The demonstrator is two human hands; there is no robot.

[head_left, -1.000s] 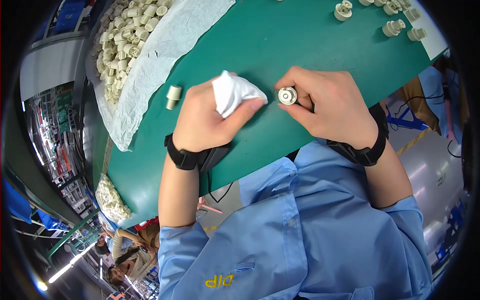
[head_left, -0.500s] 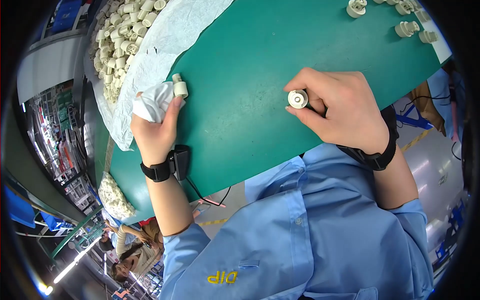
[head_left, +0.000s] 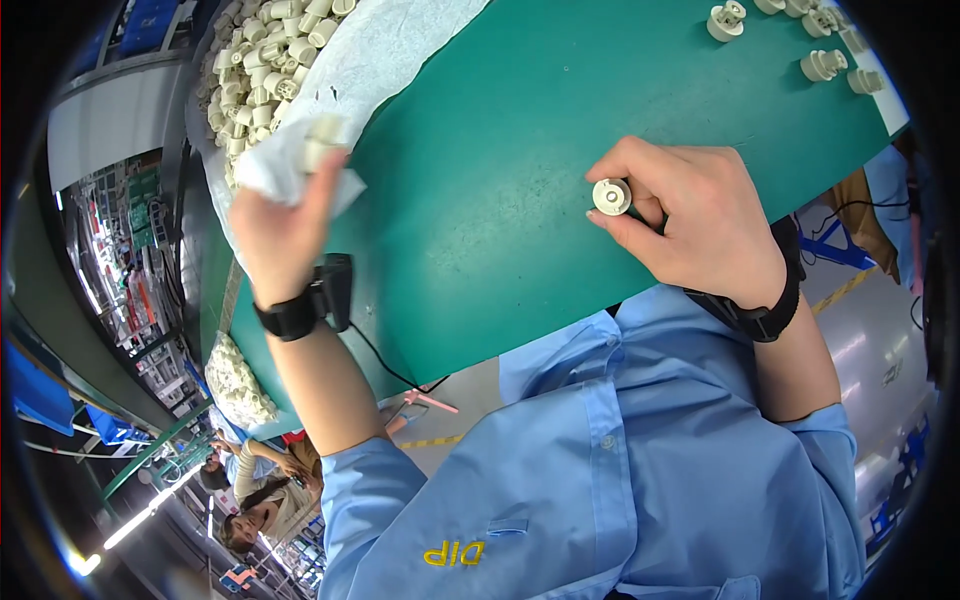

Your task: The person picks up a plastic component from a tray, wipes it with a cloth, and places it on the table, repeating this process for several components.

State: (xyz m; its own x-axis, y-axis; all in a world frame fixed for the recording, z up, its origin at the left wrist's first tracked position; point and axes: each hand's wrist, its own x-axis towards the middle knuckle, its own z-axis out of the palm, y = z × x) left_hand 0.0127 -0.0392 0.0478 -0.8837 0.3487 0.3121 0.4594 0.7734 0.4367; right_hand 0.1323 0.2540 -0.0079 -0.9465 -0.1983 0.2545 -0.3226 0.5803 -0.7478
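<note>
Head cam: L hand point(head_left: 278, 235), pale pc point(head_left: 321, 138) blurred.

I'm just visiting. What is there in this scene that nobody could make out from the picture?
All in the head view:
The beige part at the left hand: its details are blurred.
The left hand's far side: hidden by the white cloth.
The round part in the right hand: its near end hides the far end.
The parts pile: cut off by the top edge.
</note>
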